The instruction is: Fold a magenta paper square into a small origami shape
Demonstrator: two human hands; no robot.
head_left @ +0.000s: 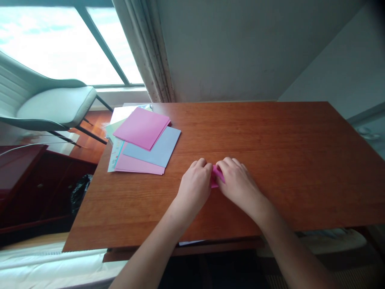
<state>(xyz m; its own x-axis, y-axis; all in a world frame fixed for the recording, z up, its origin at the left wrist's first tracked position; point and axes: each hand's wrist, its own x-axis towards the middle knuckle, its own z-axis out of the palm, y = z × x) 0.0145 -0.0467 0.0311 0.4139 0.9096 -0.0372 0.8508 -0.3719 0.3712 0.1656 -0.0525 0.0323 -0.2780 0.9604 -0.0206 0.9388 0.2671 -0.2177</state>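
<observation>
On the brown wooden tabletop's (285,160) middle, left hand (194,185) and right hand (240,184) pinch a small folded magenta paper (217,176); uneven pressure may skew its crease.

Paper stack (144,140) blocks far-left table (285,160) — right half and near edge open; wall (240,48) behind.

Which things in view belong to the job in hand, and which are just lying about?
In hand: left hand and right hand, both pinching the folded pink paper, on the wooden table.
Lying about: stack of pastel sheets at the table's far left, untouched; grey chair; curtain.
</observation>
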